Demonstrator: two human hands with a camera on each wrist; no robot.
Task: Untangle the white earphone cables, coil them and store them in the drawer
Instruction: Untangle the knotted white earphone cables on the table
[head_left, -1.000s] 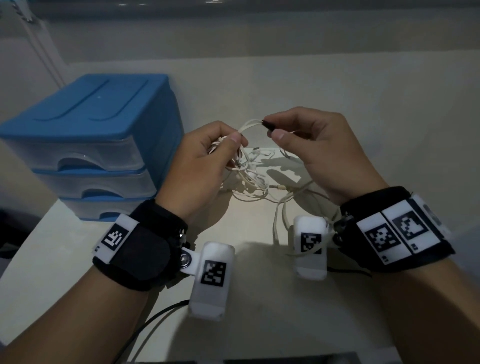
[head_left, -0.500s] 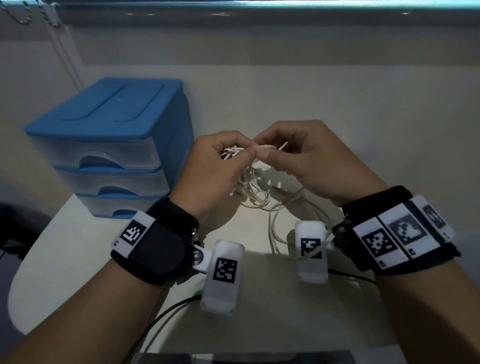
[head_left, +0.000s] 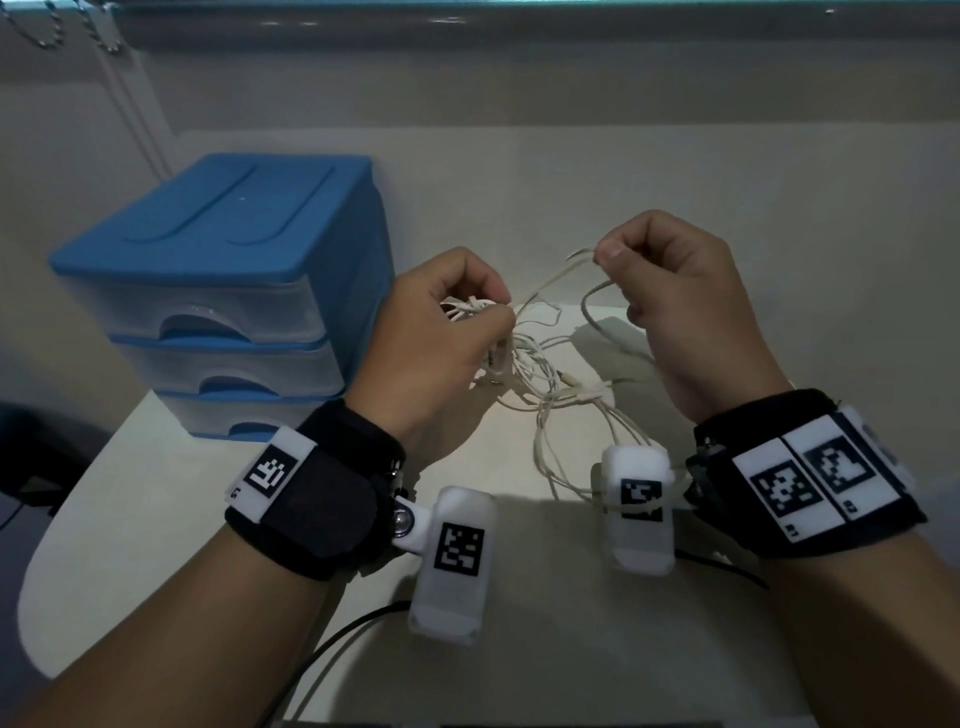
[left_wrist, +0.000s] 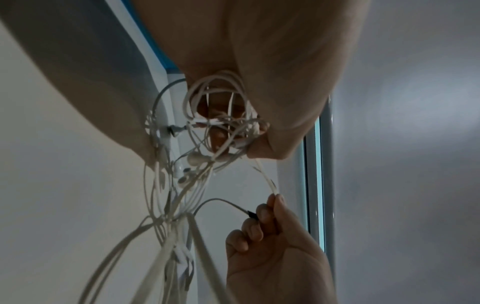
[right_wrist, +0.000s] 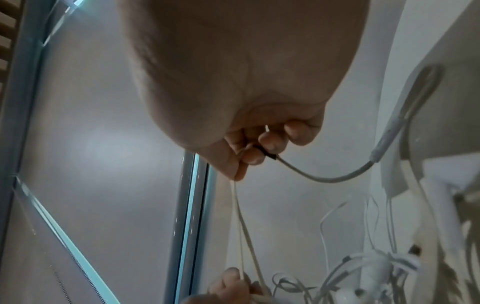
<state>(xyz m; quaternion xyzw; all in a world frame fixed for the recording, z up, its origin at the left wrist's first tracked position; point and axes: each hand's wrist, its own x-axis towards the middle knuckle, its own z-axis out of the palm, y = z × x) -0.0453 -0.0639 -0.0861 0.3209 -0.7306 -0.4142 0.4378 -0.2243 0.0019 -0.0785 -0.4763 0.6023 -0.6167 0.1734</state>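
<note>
A: What's different from half a second ago?

B: The hands have come apart. Back then both were bunched together over the knot. Now the right hand (head_left: 670, 291) has pulled away toward two o'clock, and a doubled strand (head_left: 550, 280) runs stretched between it and the left hand (head_left: 441, 332).

A: So what is each hand gripping?

B: The left hand is curled round the tangled bundle of earphone cables (left_wrist: 221, 127), with earbuds and loops spilling out below its fingers. The right pinches the end of that white strand between thumb and forefinger; the left wrist view shows it also holding a dark-tipped plug (left_wrist: 250, 214) on a grey lead against its other fingers.

A: Where does the rest of the cable sit?

B: It hangs from the left hand down to the bench (head_left: 727, 623), trailing toward six o'clock past the wrist cameras. The blue drawer unit (head_left: 223, 291) stands at ten o'clock, all three drawers shut as far as I can see.

A: Meaning for the job?

B: I'd judge one length is being drawn out of the knot, so untangling is under way but early. The bundle looks thoroughly snarled; coiling and storing haven't begun. Pulling harder could tighten the knot instead of freeing it.
</note>
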